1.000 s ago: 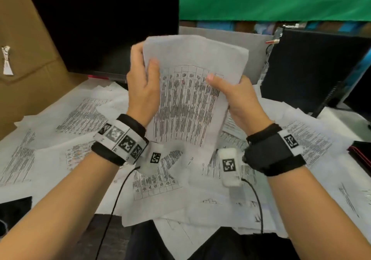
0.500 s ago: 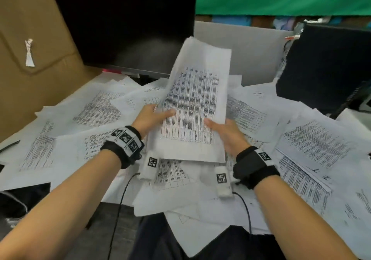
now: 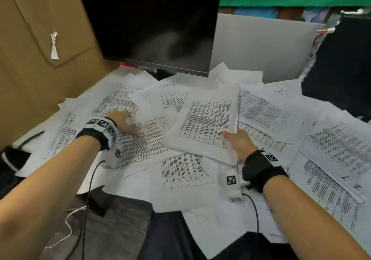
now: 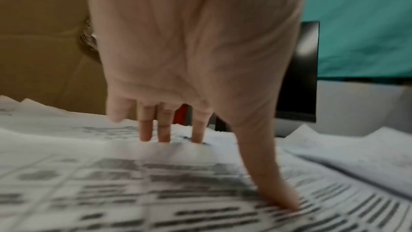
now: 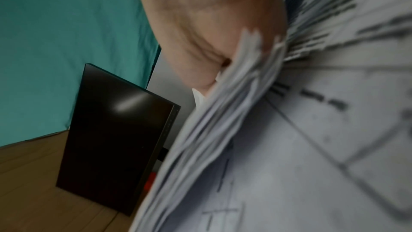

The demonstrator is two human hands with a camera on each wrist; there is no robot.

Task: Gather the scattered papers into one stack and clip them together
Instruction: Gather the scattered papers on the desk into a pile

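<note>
Now, left to right:
Carton: a brown carton stands at the far left edge, a twist of white paper stuck on its face.
Left hand: the left hand lies palm-down and spread on a loose sheet; in the wrist view the fingertips and thumb touch the print and nothing is gripped.
Sheet axis: that sheet's long side runs from near left to far right, its print rows slanting the same way.
Monitor: one dark monitor stands behind the papers, left of centre; a second dark screen stands at the far right.
Stack: one stack lies on the loose papers in the middle, long axis pointing away from the person and leaning a little right, printed table face up.
Right hand: the right hand holds the stack at its near right corner; the thumb lies on top, and the wrist view shows the fanned edges running into the palm, so the fingers appear to be beneath, though they are hidden.
Stack to grip: the stack stretches forward and left from the hand.
Count: one gathered stack; the loose sheets overlap too much to count and cover the desk on both sides.
Hands: well apart, the stack's left edge between them.
</note>
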